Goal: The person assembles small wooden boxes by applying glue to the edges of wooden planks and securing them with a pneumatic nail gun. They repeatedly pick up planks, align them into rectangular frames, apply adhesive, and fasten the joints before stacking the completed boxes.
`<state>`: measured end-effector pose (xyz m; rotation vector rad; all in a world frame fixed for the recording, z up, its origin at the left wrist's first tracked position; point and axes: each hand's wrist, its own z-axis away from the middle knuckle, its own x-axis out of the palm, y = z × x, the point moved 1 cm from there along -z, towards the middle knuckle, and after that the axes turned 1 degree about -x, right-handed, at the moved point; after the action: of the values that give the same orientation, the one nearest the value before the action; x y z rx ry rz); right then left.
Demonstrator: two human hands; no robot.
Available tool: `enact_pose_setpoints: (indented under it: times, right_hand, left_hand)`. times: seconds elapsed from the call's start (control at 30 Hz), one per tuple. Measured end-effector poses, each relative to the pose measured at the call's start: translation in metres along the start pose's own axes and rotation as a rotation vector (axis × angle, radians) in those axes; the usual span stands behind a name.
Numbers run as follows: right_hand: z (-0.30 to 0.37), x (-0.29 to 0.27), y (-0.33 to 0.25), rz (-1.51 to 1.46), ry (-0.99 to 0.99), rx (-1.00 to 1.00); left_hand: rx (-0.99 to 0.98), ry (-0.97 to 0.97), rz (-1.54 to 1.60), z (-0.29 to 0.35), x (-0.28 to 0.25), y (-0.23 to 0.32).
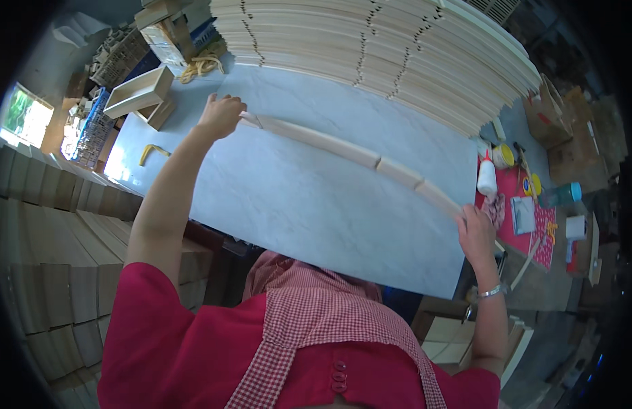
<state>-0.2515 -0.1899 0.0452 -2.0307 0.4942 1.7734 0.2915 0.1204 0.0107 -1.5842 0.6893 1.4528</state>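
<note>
A long, thin strip of pale wood [319,140] with several cross grooves spans the marble-patterned table [282,198]. My left hand [222,117] grips its far left end, fingers closed round it. At the other end, nearer the table's right edge, my right hand [476,235] is closed on the strip. The strip looks bowed in this wide view; whether it rests on the table or is held just above it I cannot tell. Behind it rises a tall stack of similar grooved wooden strips [370,54].
Two small wooden boxes [140,93] and a yellow angled tool [152,154] lie at the left. On the right are a white glue bottle [487,176], a yellow-labelled tub [504,156] and a teal-capped bottle [561,195]. Wooden boards [53,266] are piled at lower left.
</note>
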Motion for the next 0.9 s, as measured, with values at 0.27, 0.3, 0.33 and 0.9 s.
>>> enact_pose_setpoints:
  times: [0.27,0.3,0.33,0.9]
  right_hand:
    - [-0.044,0.064,-0.059,-0.104,-0.058,0.243]
    - [-0.045,0.06,-0.075,-0.157,-0.05,0.22]
    - [-0.046,0.057,-0.082,-0.207,-0.039,0.169]
    - [-0.037,0.063,-0.198,-0.295,0.233,-0.451]
  left_hand:
    - [-0.045,-0.079,0.197,0.062,-0.008,0.038]
    - [-0.069,-0.111,0.218,0.07,-0.007,0.037]
    - [-0.09,-0.14,0.244,0.076,-0.009,0.04]
    - [-0.205,-0.162,1.373,0.098,-0.003,0.126]
